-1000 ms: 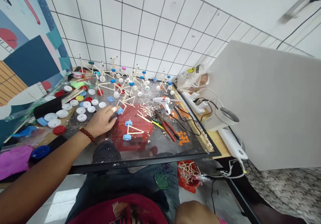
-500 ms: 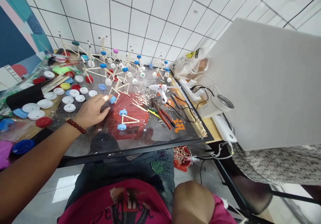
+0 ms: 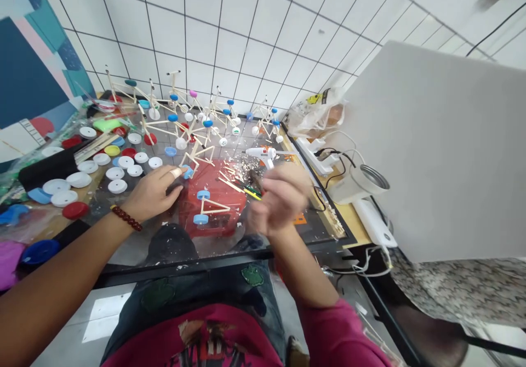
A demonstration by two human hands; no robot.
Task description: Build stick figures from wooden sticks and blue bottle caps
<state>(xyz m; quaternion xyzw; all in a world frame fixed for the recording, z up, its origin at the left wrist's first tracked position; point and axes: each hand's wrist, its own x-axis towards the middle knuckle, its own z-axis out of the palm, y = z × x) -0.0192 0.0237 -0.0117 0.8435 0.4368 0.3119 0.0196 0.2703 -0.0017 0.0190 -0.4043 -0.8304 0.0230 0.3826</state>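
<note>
Purple material [image 3: 10, 263] lies at the far left of the worktop [image 3: 222, 246], just beside a dark-blue cap [image 3: 40, 252]. Next come a red cap [image 3: 75, 210] and a group of white caps [image 3: 118, 185], several with a small centre hole. The left hand [image 3: 154, 191], with a beaded bracelet [image 3: 125, 217] at the wrist, reaches to the light-blue cap [image 3: 188, 172] on a stick frame [image 3: 196, 152]. Its fingertips are at the cap, the thumb apart from it; I cannot tell whether the grip has hold. Behind, along the tiled wall [image 3: 201, 33], stand similar frames [image 3: 173, 118] with coloured caps. Nearer the front edge, a triangular frame [image 3: 217, 211] rests with light-blue wheels [image 3: 200, 219] at two corners. Loose sticks [image 3: 231, 183] and pale scraps [image 3: 249, 164] follow, then a white glue gun [image 3: 267, 152]. The right hand [image 3: 283, 197], blurred, is raised over the worktop, fingers curled, overlapping the gun's handle from my viewpoint; whether its grip holds anything cannot be established. Farther right are a white power strip [image 3: 312, 159] and a white canister [image 3: 349, 189].
</note>
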